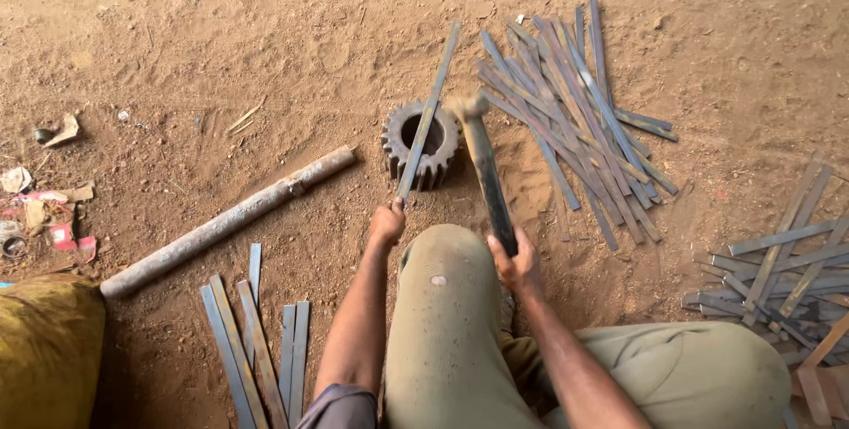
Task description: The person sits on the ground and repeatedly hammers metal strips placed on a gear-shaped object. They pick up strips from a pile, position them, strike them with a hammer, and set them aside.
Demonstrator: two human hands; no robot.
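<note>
Floor (221, 57) is bare packed dirt, reddish-brown, dusty. A toothed steel gear (421, 145) is set on it approx. at centre, used here as ref. Right of gear, just beside it, a fanned heap of flat metal strips (575, 119) is spread. Further right and nearer the person, a second strip pile (778, 270) is laid. Left of gear, a long dusty pipe (230, 219) is laid slantwise. Below-left of gear, a few strips (256, 349) are lined up. Far left, paper scraps (49, 212) and a yellow sack (49, 340) are seen.

strips (575, 119) blue-grey | gear (423, 144) dark grey | trousers (451, 323) olive | ground (221, 40) reddish-brown
</note>
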